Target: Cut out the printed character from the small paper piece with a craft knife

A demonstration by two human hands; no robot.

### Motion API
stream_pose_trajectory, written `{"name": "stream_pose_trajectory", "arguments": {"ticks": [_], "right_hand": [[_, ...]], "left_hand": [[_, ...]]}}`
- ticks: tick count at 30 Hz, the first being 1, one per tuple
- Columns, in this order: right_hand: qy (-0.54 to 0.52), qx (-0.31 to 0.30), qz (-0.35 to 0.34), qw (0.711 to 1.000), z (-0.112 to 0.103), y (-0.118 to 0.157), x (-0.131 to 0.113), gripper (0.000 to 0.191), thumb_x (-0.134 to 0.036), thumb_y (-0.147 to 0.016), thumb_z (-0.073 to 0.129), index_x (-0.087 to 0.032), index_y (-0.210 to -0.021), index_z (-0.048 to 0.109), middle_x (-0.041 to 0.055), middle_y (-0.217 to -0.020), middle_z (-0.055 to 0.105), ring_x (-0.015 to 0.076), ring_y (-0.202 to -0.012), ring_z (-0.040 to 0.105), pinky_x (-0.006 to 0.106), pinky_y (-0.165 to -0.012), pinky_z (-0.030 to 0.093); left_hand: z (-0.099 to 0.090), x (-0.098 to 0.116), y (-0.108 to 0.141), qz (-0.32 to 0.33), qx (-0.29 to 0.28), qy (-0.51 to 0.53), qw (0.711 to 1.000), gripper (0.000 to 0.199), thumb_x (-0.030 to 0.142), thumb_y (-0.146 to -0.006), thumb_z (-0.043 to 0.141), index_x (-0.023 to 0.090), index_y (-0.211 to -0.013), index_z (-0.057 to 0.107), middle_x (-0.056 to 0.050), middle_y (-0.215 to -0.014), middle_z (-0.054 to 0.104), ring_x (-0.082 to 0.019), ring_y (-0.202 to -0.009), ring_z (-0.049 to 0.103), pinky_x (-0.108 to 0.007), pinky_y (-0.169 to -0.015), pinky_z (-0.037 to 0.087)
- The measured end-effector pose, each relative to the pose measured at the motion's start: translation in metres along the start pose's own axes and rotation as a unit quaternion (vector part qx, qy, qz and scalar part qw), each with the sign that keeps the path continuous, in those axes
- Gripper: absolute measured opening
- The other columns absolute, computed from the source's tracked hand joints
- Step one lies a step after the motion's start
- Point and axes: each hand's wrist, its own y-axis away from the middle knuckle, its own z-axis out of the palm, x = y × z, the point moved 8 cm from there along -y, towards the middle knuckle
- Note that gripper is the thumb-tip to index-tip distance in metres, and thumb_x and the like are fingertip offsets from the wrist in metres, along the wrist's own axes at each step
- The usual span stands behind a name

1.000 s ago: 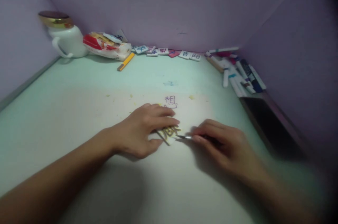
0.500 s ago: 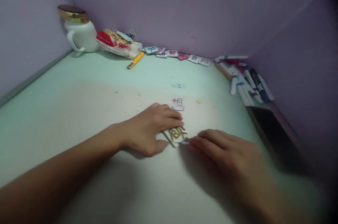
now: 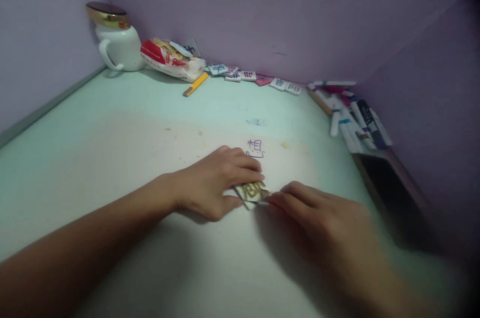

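- My left hand [image 3: 215, 184] holds down the flat, white, gold-lettered tile [image 3: 253, 191], likely steadying it.
- My right hand [image 3: 318, 213] pinches a thin, grey, mostly hidden tool [image 3: 263, 202] beside it.

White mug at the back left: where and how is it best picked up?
Probably by its handle, coming from the front: that loop juts forward and left, while purple walls stand behind and left of the mug. Keep it level, since the gold-rimmed top may be loose.
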Motion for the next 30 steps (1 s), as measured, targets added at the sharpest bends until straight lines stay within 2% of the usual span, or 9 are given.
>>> {"name": "stream_pose_trajectory", "arguments": {"ticks": [3,5,9,14,17,21,25,30], "right_hand": [[-0.023,0.001,0.004,1.000,0.002,-0.002,0.003,0.024,-0.016,-0.090,0.048,-0.022,-0.083,0.070,-0.0011,-0.068,0.064,0.0133,-0.050,0.060,0.026,-0.043,0.034],[-0.034,0.002,0.016,0.999,0.004,-0.003,0.006,0.024,-0.021,-0.091,0.048,-0.022,-0.082,0.070,-0.0015,-0.068,0.064,0.0127,-0.047,0.060,0.026,-0.043,0.034],[-0.067,-0.030,0.040,0.997,0.011,-0.003,0.013,0.023,-0.025,-0.092,0.049,-0.024,-0.082,0.070,-0.0016,-0.071,0.066,0.0129,-0.051,0.062,0.026,-0.047,0.034],[-0.163,-0.061,0.057,0.983,0.014,0.001,0.018,0.020,-0.026,-0.092,0.051,-0.027,-0.080,0.067,-0.0039,-0.069,0.064,0.0119,-0.050,0.058,0.025,-0.047,0.034],[-0.204,-0.029,0.085,0.975,0.009,0.008,0.024,0.020,-0.028,-0.092,0.051,-0.026,-0.083,0.068,-0.0032,-0.069,0.064,0.0117,-0.051,0.057,0.025,-0.047,0.037],[-0.196,0.039,0.173,0.964,0.005,0.025,0.043,0.018,-0.034,-0.093,0.053,-0.028,-0.085,0.067,-0.0033,-0.073,0.066,0.0119,-0.053,0.058,0.024,-0.047,0.039],[-0.181,0.049,0.227,0.956,0.016,0.036,0.054,0.018,-0.039,-0.091,0.054,-0.030,-0.084,0.068,-0.0033,-0.073,0.068,0.0141,-0.055,0.060,0.025,-0.047,0.039],[-0.212,0.056,0.241,0.945,0.027,0.030,0.051,0.017,-0.033,-0.092,0.053,-0.027,-0.086,0.068,-0.0004,-0.079,0.068,0.0182,-0.070,0.063,0.028,-0.059,0.044]], "left_hand": [[0.001,0.000,0.000,-0.002,-0.010,0.000,1.000,0.034,0.017,-0.077,0.052,0.017,-0.110,0.062,-0.009,-0.121,0.063,-0.026,-0.115,0.053,-0.043,-0.101,0.035],[0.001,-0.001,0.000,-0.002,-0.014,-0.006,1.000,0.039,0.015,-0.074,0.051,0.016,-0.112,0.061,-0.009,-0.123,0.061,-0.026,-0.116,0.052,-0.042,-0.103,0.035],[0.003,-0.002,0.000,0.003,-0.024,-0.019,1.000,0.054,0.010,-0.062,0.048,0.015,-0.115,0.060,-0.010,-0.126,0.059,-0.026,-0.118,0.051,-0.042,-0.104,0.035],[0.002,-0.002,0.000,0.008,-0.018,-0.023,1.000,0.056,0.008,-0.058,0.045,0.015,-0.111,0.061,-0.010,-0.121,0.061,-0.025,-0.115,0.053,-0.041,-0.102,0.038],[-0.001,-0.003,0.001,0.002,0.009,-0.017,1.000,0.052,0.008,-0.061,0.046,0.015,-0.110,0.062,-0.009,-0.117,0.062,-0.024,-0.112,0.053,-0.039,-0.102,0.038],[-0.001,-0.005,0.004,-0.022,0.042,-0.042,0.998,0.042,0.017,-0.068,0.054,0.014,-0.109,0.064,-0.011,-0.106,0.061,-0.025,-0.100,0.056,-0.040,-0.091,0.042],[0.000,-0.008,0.004,-0.060,0.045,-0.095,0.993,0.041,0.029,-0.075,0.058,0.016,-0.114,0.063,-0.008,-0.092,0.057,-0.024,-0.086,0.055,-0.042,-0.081,0.041],[0.000,-0.009,0.002,-0.069,0.050,-0.121,0.989,0.046,0.035,-0.079,0.062,0.016,-0.121,0.060,-0.007,-0.091,0.057,-0.024,-0.084,0.054,-0.043,-0.081,0.038]]}}
